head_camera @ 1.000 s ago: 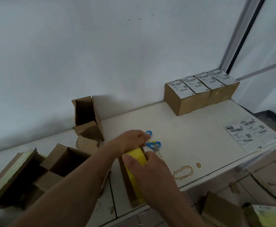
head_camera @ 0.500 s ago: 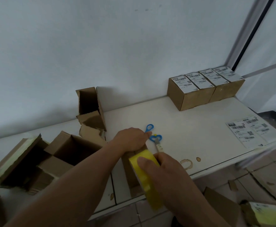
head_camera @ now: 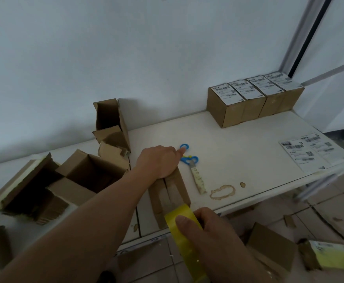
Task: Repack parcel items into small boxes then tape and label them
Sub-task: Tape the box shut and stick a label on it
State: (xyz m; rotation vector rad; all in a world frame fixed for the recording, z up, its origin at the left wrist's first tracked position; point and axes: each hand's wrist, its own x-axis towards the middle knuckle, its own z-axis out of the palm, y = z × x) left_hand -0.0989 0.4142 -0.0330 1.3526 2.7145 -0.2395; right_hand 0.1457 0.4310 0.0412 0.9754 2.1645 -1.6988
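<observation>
Pressing the far end of the small box at the table's front edge, the left hand lies flat with straight fingers. The right hand grips the tape roll just past the box's near end. The box's long axis runs from one hand to the other, and the scissors lie just beside the left hand.

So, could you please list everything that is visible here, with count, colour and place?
labelled boxes: four, brown with white labels, in a row at the far right of the table by the wall
label sheets: two, white, right table edge
scissors: one, blue handles, table middle
box: one, brown, near table edge, being taped
tape: one roll, yellow, over the near edge
open boxes: several, brown, left of the table
table: one, white
left hand: presses on the box's far end
right hand: grips the tape
</observation>
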